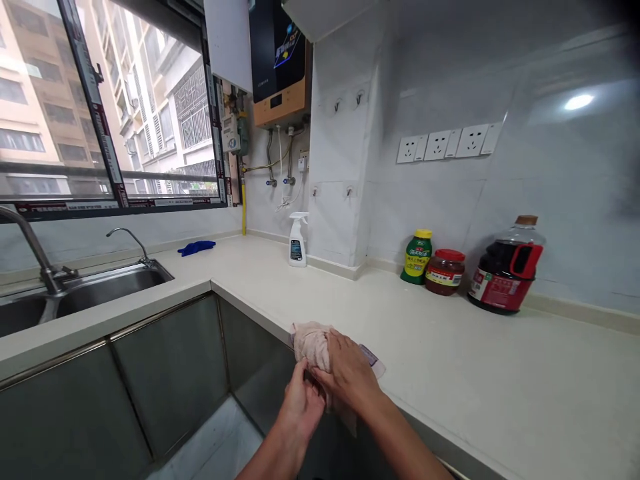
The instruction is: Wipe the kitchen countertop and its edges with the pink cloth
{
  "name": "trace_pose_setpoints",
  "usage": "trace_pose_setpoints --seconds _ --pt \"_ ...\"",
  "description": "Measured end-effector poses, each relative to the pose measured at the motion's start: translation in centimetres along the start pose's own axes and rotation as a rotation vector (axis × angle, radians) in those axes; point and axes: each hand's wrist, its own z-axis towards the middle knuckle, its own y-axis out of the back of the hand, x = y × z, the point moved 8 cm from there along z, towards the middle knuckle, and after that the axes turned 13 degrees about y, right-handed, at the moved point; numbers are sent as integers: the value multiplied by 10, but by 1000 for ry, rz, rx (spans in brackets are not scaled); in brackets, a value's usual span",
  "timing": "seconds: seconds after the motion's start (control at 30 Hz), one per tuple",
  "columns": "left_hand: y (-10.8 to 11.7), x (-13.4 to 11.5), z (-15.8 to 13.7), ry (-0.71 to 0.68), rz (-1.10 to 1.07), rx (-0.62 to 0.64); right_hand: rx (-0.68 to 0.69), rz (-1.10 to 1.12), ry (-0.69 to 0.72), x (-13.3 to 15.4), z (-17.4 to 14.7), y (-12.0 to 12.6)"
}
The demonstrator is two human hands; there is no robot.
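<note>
A pale pink cloth (311,343) lies bunched over the front edge of the white counter, part of it hanging down in front. My right hand (351,368) is closed over the cloth from above, on the countertop. Just below the edge, my left hand (301,402) has its thumb up against the cloth and its fingers curled at the lower folds; some fingertips are hidden. A corner of the cloth with a purple label (370,357) sticks out to the right of my right hand.
A white spray bottle (297,241) stands by the wall column. Along the back wall are a green squeeze bottle (418,257), a red-lidded jar (445,272) and a large dark sauce jug (507,270). Blue gloves or a cloth (197,248) lie near the sink (167,272).
</note>
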Motion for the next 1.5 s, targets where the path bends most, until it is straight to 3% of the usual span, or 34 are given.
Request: trace_pose_setpoints --seconds 0.17,0.37,0.5,0.63,0.7,0.87,1.07,1.23,1.5 --pt "-8 16 -8 -126 30 -22 -29 -53 50 -13 -41 24" --pt "-9 24 -11 -183 57 -48 -64 -87 39 -11 -56 40" --pt "-12 3 -5 -35 142 -49 -58 -85 21 -11 -57 38" --pt "-15 -42 0 -139 107 -33 -53 -95 7 -11 -52 38" --pt "-18 -49 4 -138 91 8 -32 -91 -1 -12 -47 36" --pt "-4 -31 9 -53 25 -61 6 -84 8 -13 -37 33" --pt "-4 -9 4 165 212 -53 16 -106 22 -10 -39 36" --pt "-4 -23 16 103 46 -66 0 -100 30 -10 -40 34" --pt "7 -24 17 -42 15 -74 18 -118 36 -13 -42 31"
